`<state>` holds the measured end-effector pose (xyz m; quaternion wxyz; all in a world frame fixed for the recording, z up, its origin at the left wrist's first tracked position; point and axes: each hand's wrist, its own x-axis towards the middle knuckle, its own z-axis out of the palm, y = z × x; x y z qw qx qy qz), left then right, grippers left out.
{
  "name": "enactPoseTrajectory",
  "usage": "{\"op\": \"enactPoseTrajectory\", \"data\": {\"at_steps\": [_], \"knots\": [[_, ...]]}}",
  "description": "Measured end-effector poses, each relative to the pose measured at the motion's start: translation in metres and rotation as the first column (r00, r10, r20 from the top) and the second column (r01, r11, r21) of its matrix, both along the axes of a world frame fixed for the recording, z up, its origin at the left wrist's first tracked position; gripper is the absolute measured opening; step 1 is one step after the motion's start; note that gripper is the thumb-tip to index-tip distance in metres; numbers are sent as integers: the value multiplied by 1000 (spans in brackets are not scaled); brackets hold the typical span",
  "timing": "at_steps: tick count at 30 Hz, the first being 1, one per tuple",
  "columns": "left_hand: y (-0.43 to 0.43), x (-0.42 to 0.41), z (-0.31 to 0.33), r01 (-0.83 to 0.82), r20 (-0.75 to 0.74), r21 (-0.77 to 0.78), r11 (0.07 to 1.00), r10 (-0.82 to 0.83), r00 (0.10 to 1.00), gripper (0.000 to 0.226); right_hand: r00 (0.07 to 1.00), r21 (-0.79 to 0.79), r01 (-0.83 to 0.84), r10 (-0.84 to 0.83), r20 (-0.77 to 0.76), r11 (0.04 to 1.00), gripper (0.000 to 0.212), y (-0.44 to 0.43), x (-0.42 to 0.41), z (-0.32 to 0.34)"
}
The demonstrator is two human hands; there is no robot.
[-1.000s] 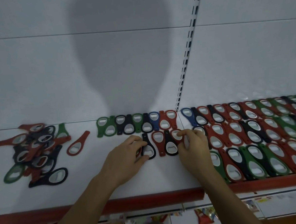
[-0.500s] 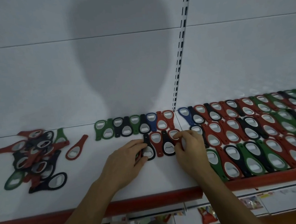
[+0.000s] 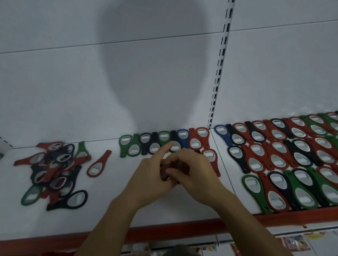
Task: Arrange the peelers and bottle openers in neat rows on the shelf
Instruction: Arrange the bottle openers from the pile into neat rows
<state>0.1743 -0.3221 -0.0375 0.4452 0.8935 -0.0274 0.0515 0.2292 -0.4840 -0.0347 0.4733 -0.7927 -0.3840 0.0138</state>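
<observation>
Left hand (image 3: 146, 181): mid-shelf, fingers curled round a small clutch of openers, index finger stuck out toward the far row.
Right hand (image 3: 197, 171): pressed against the left one, fingers curled over the same clutch, thumb tucked in.
Held openers (image 3: 165, 171): only dark and red slivers showed between the two hands; count not readable.
Far row (image 3: 165, 142): green, black, blue and red openers side by side along the back wall, heads alternating far and near, ending at the shelf seam.
Red opener (image 3: 211, 158): lay just right of the right hand, one row nearer than the far row, handle toward the front edge.
Right block (image 3: 296, 159): three packed rows ran from the seam off the right edge; the nearest row stopped just short of the front lip.
Loose pile (image 3: 53, 172): red, black and green openers heaped at the left end, overlapping.
Single red opener (image 3: 98, 166): lay alone between the pile and the far row, touching neither.
Shelf (image 3: 130, 210): white; bare surface near the hands out to the lip, and between the single red opener and the left hand.
Front lip (image 3: 171, 230): red strip along the near edge; both forearms crossed over it.
Slotted upright (image 3: 219, 64): rose from the seam up the back wall (image 3: 61, 85).
</observation>
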Motion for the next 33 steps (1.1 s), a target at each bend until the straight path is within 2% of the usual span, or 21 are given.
{"op": "enactPoseTrajectory", "data": {"at_steps": [3,5,7,8,10,12,14,16,19,22,28,33], "knots": [[7,-6,3,-35,12,-95,995,37,999,80,992,81,-5,15,-127,997,9,12,11,1],[18,-10,4,-98,23,-93,991,100,995,66,983,112,41,-20,-183,993,11,15,21,6],[32,-13,2,-171,22,-47,984,172,985,50,983,97,97,-80,-165,991,13,18,37,13],[39,-15,0,-203,25,-20,979,204,979,42,988,36,92,-87,-127,995,13,20,46,16],[49,-18,-4,-257,50,43,965,255,966,30,998,-183,0,-12,-64,983,13,26,61,20],[54,-17,-7,-268,83,134,954,259,962,23,994,-403,-105,84,-69,909,16,36,69,21],[54,-15,-9,-211,86,247,946,195,977,22,991,-524,-135,121,-61,841,20,45,71,17],[52,-12,-13,-119,47,337,934,110,993,25,993,-566,-97,115,-4,819,29,50,70,13],[49,-10,-20,-39,17,377,925,36,999,26,998,-484,1,31,59,875,34,45,67,8],[43,-8,-23,-9,40,370,929,-6,999,25,996,-369,68,-40,81,927,24,27,63,6],[29,-3,-27,13,42,375,927,-31,999,31,983,-265,182,-182,24,947,21,-9,43,2],[23,1,-26,17,39,396,918,-35,999,27,971,-254,234,-236,22,939,19,-18,30,1]]}}
